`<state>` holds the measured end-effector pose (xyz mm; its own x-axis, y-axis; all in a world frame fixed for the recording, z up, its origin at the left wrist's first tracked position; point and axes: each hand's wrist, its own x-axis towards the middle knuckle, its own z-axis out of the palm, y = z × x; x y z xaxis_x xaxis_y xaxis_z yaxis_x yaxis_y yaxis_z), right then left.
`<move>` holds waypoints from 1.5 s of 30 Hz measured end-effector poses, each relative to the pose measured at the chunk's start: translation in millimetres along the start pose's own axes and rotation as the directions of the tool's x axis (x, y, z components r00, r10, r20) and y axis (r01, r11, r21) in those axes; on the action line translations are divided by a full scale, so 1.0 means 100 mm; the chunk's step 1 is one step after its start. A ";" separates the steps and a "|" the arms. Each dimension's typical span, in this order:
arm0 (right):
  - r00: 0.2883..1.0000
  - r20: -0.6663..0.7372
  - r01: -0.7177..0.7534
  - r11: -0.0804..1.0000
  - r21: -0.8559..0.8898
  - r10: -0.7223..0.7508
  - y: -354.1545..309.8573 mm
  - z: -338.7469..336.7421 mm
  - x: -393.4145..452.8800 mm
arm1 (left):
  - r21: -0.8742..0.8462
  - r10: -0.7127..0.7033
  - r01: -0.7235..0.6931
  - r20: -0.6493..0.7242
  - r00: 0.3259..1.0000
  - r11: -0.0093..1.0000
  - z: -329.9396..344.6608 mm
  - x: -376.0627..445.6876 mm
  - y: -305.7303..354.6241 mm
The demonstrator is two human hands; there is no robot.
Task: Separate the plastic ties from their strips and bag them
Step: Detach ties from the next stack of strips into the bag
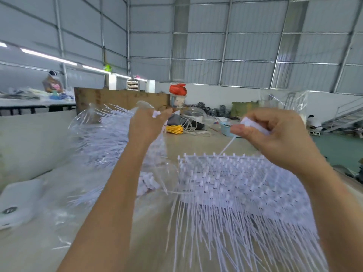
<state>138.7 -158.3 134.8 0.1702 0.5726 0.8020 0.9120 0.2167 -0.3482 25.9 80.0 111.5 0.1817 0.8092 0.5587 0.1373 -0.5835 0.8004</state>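
Your left hand (146,124) holds the half-filled bag (102,138); your right hand (275,134) pinches loose ties (253,123). A big stack of strips (235,185) remains near right.

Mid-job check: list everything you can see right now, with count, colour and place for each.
stack of tie strips: one pile, white, on the table in front, under the right hand
clear plastic bag: one, transparent, part-filled with white ties, held up at left
loose ties: small bunch, white, on the table beside the stack
table: one, beige
yellow coil: one, far end of the table
red bag: one, atop a container at the back
wooden board: one, brown, upright behind the table
left hand: grips the bag's mouth and a white piece
right hand: pinches a few white ties above the stack
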 end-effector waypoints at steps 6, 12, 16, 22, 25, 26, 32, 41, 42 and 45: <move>0.996 0.061 -0.051 0.983 -0.179 0.063 0.21 -0.05 -0.04 | 0.362 0.108 -0.109 0.023 0.994 0.926 -0.26 0.10 -0.28; 0.986 0.140 -0.068 0.983 -0.171 0.093 0.23 0.03 -0.03 | 0.748 -0.326 -0.168 0.465 0.823 0.642 -0.10 -0.01 -0.82; 0.957 0.215 -0.172 0.977 -0.128 0.197 0.33 0.09 -0.03 | 0.742 -0.484 -0.089 0.518 0.705 0.665 -0.06 -0.07 -0.93; 0.864 0.396 -0.284 0.950 -0.128 0.312 0.61 0.19 -0.09 | 0.685 -0.374 -0.151 0.552 0.745 0.712 -0.10 -0.03 -0.40; 0.854 0.433 -0.258 0.957 -0.131 0.289 0.70 0.25 -0.12 | 0.488 -0.157 -0.175 0.564 0.810 0.855 0.00 -0.16 -0.03; 0.854 0.435 -0.247 0.959 -0.140 0.284 0.71 0.27 -0.12 | 0.326 -0.079 -0.138 0.572 0.817 0.935 0.05 -0.25 0.11; 0.869 0.428 -0.234 0.968 -0.085 0.248 0.66 0.27 -0.12 | -0.180 0.205 -0.102 0.787 0.582 0.978 0.50 -0.85 0.52; 0.890 0.248 -0.365 0.924 -0.113 0.382 0.79 0.22 -0.14 | -0.230 0.068 0.074 0.557 0.828 0.970 0.91 -0.96 0.31; 0.892 0.285 -0.336 0.936 -0.106 0.352 0.79 0.20 -0.15 | -0.256 0.074 0.076 0.528 0.846 0.964 0.93 -0.97 0.32; 0.873 0.368 -0.322 0.945 -0.058 0.320 0.77 0.19 -0.20 | -0.294 0.071 0.092 0.498 0.864 0.951 0.97 -1.00 0.33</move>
<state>198.6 -137.6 82.8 0.3030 0.8603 0.4100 0.8285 -0.0252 -0.5594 106.7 -26.4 60.8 0.6517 0.6238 0.4315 -0.1395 -0.4606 0.8766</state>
